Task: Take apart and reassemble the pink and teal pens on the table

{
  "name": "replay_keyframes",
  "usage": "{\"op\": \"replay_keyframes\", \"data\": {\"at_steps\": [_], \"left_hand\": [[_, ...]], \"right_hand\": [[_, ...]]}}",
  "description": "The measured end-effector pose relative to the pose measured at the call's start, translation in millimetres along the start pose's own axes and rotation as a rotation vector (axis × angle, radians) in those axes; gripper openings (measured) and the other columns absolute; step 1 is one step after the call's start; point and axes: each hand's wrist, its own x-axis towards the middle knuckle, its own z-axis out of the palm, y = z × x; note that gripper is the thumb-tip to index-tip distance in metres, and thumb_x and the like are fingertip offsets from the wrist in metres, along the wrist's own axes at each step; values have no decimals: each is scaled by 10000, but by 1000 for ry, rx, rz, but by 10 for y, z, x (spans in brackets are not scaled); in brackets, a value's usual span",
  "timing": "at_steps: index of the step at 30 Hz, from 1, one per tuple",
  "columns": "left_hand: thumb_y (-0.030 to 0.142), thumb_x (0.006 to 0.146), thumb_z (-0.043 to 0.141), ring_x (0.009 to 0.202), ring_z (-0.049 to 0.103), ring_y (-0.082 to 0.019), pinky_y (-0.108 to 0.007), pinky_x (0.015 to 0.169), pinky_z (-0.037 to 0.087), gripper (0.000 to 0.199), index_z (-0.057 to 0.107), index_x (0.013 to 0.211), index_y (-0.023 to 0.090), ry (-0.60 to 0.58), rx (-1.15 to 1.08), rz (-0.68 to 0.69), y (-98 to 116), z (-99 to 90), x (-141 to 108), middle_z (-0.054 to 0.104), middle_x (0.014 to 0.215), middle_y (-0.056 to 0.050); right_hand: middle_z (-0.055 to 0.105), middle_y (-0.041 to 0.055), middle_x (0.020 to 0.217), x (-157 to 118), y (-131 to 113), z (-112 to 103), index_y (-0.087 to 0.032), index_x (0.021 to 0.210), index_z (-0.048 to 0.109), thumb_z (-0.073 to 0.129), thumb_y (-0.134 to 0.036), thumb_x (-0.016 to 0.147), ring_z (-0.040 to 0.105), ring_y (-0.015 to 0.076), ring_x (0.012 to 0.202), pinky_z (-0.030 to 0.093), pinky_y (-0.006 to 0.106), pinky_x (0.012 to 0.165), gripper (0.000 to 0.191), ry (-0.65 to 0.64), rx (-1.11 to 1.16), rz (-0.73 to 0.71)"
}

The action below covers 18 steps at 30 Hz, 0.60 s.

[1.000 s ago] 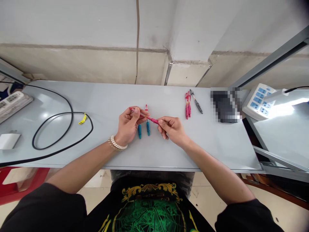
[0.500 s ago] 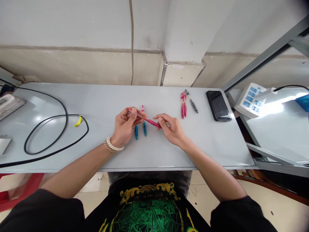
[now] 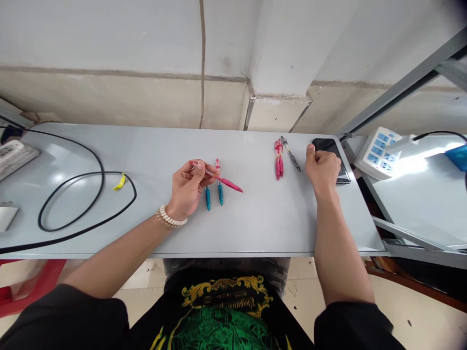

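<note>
My left hand (image 3: 188, 187) is closed round the barrel of a pink pen (image 3: 230, 183), whose pointed end sticks out to the right above the table. Partly hidden below that hand lie two teal-ended pens (image 3: 221, 194); pink parts show at the far end of one. My right hand (image 3: 323, 167) is curled into a fist with the thumb up, over the near part of a black phone-like device (image 3: 324, 142). Its fingers hide whatever may be inside. Just left of it lie two pink pens (image 3: 279, 166) and a grey pen (image 3: 294, 160).
The grey table (image 3: 251, 228) runs along a tiled wall. A black cable (image 3: 98, 194) with a yellow tag (image 3: 119, 182) loops at the left. To the right, beyond a metal frame post, stands a white power strip (image 3: 377, 153) with blue sockets.
My right hand has left the pink pen's pointed end, moved right to the black device and curled into a fist. My left hand still holds the pen in nearly the same place.
</note>
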Motion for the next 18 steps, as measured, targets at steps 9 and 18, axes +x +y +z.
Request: {"op": "replay_keyframes", "data": {"at_steps": [9, 18], "left_hand": [[514, 885, 820, 923, 799, -177, -252, 788, 650, 367, 661, 934, 186, 25, -40, -1, -1, 12, 7, 787, 955, -54], [619, 913, 740, 938, 763, -210, -372, 860, 651, 397, 673, 921, 228, -172, -75, -118, -22, 116, -67, 741, 949, -48]], "right_hand": [[652, 39, 729, -728, -629, 117, -237, 774, 537, 553, -407, 1010, 593, 197, 715, 480, 387, 762, 291, 230, 395, -494], [772, 87, 901, -1365, -959, 397, -194, 1050, 661, 449, -252, 1092, 678, 180, 771, 549, 336, 742, 224, -298, 618, -846]]}}
